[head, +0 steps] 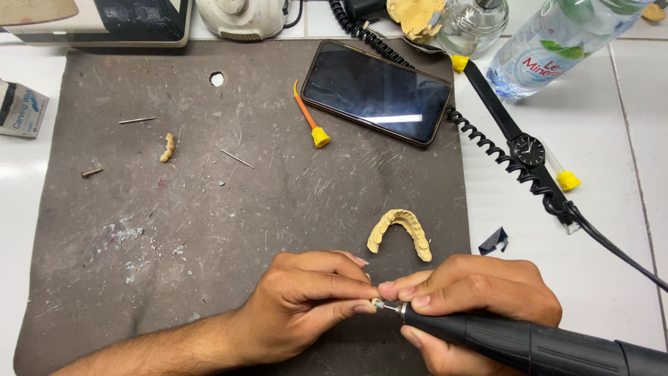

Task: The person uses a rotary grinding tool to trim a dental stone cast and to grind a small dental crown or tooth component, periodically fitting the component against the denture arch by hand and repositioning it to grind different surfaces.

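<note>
Grey mat (264,209): fingers (348,306) pinch tiny, perhaps whitish piece (376,303) against handpiece (515,341).

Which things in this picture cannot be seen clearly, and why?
Head view:
- Small piece at the left hand: fingertips cover it.
- Black handpiece in the right hand: rear cut off by the edge.
- Water bottle: top cut off.
- Pins: too small.
</note>
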A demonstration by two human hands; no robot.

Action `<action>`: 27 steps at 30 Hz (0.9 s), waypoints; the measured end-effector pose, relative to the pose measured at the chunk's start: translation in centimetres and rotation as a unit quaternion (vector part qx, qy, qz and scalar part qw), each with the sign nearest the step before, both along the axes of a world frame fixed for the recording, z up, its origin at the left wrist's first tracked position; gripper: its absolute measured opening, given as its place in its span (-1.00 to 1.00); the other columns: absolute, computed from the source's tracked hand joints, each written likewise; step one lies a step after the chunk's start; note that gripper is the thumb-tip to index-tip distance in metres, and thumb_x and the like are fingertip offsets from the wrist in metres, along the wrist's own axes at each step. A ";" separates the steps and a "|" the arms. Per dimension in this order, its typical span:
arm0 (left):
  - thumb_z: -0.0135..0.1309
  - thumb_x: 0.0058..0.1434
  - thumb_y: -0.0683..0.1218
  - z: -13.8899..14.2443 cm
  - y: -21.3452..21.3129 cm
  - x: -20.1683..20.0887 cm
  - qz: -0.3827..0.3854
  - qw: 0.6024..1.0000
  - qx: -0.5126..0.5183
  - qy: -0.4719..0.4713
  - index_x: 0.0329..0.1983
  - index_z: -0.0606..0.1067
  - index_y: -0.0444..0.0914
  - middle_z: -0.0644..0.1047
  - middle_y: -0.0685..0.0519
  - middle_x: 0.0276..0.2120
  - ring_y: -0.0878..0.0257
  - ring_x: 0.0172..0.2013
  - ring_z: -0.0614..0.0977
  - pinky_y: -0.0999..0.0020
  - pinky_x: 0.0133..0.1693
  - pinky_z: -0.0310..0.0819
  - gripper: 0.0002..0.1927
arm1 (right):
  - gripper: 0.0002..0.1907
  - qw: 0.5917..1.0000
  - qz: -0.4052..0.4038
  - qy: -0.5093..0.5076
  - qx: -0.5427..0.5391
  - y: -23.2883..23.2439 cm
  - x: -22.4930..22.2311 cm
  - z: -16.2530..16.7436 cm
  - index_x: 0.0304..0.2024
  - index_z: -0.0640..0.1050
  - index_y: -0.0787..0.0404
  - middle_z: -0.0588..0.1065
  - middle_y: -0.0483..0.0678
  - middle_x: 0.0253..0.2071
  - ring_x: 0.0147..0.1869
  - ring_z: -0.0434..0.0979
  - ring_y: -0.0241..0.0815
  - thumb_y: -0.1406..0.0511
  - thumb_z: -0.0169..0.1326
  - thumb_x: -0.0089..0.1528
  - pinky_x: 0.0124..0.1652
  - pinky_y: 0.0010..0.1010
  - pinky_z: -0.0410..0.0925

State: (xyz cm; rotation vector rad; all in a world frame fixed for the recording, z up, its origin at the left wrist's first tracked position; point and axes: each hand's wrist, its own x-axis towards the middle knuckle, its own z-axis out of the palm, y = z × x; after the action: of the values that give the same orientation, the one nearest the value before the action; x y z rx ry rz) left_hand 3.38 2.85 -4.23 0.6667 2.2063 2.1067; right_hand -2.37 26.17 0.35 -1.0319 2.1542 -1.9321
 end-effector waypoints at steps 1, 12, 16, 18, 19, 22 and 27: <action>0.25 0.30 -0.25 0.0 0.0 0.0 -0.002 1.000 0.001 -0.002 -0.06 0.64 -0.29 0.66 0.01 -0.18 0.22 -0.14 0.74 0.22 0.18 0.61 -0.84 | -0.74 1.000 0.002 -0.004 -0.001 0.0 0.0 0.0 -0.38 0.53 0.27 0.61 0.05 -0.42 -0.16 0.81 0.03 0.49 0.32 -0.08 -0.15 -0.29 0.68; 0.26 0.29 -0.24 -0.1 0.0 -0.1 0.005 1.000 -0.003 0.001 -0.08 0.64 -0.29 0.66 0.01 -0.19 0.22 -0.15 0.74 0.23 0.16 0.63 -0.86 | -0.74 0.999 0.026 -0.011 0.025 0.8 -0.4 -0.3 -0.31 0.55 0.28 0.63 0.04 -0.38 -0.10 0.77 0.04 0.48 0.33 -0.02 -0.07 -0.27 0.72; 0.26 0.29 -0.24 -0.1 0.0 -0.1 0.010 1.000 -0.003 0.005 -0.09 0.64 -0.29 0.67 0.02 -0.19 0.23 -0.16 0.75 0.24 0.16 0.63 -0.86 | -0.74 0.999 0.038 -0.002 0.024 0.9 -0.4 -0.3 -0.32 0.53 0.27 0.61 0.02 -0.38 -0.09 0.79 0.02 0.47 0.32 -0.02 -0.10 -0.31 0.67; 0.26 0.29 -0.24 -0.2 0.0 -0.2 0.013 1.000 -0.003 0.005 -0.09 0.64 -0.29 0.67 0.01 -0.19 0.23 -0.16 0.74 0.24 0.15 0.63 -0.86 | -0.74 0.999 0.048 0.000 0.023 0.9 -0.6 -0.3 -0.31 0.53 0.26 0.61 0.01 -0.37 -0.09 0.80 0.00 0.47 0.32 -0.01 -0.09 -0.32 0.67; 0.26 0.29 -0.24 -0.2 0.0 -0.2 0.016 1.000 -0.005 0.004 -0.09 0.64 -0.29 0.67 0.01 -0.19 0.23 -0.17 0.74 0.24 0.14 0.63 -0.86 | -0.74 0.998 0.048 0.001 0.028 0.9 -0.6 -0.3 -0.30 0.54 0.26 0.62 0.01 -0.37 -0.08 0.78 0.01 0.47 0.33 -0.01 -0.08 -0.31 0.68; 0.26 0.29 -0.25 -0.3 0.0 -0.2 0.012 1.000 -0.006 0.004 -0.09 0.64 -0.29 0.66 0.01 -0.20 0.23 -0.17 0.74 0.23 0.15 0.62 -0.86 | -0.72 0.998 0.048 -0.004 0.034 1.0 -0.6 -0.2 -0.28 0.55 0.25 0.64 0.01 -0.36 -0.06 0.77 0.00 0.47 0.34 0.00 -0.05 -0.30 0.69; 0.25 0.29 -0.25 -0.2 0.0 -0.2 0.013 1.000 -0.009 -0.002 -0.09 0.65 -0.29 0.66 0.01 -0.20 0.23 -0.17 0.74 0.24 0.13 0.63 -0.86 | -0.71 0.998 0.055 -0.004 0.038 1.0 -0.7 -0.2 -0.26 0.56 0.25 0.65 0.01 -0.34 -0.04 0.76 -0.02 0.48 0.35 0.01 -0.02 -0.29 0.70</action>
State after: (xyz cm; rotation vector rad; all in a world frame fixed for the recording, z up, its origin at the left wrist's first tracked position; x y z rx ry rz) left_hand 3.15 2.83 -4.47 0.6366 2.2418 2.0947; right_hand -3.03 27.13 0.18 -1.1022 2.1013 -1.7889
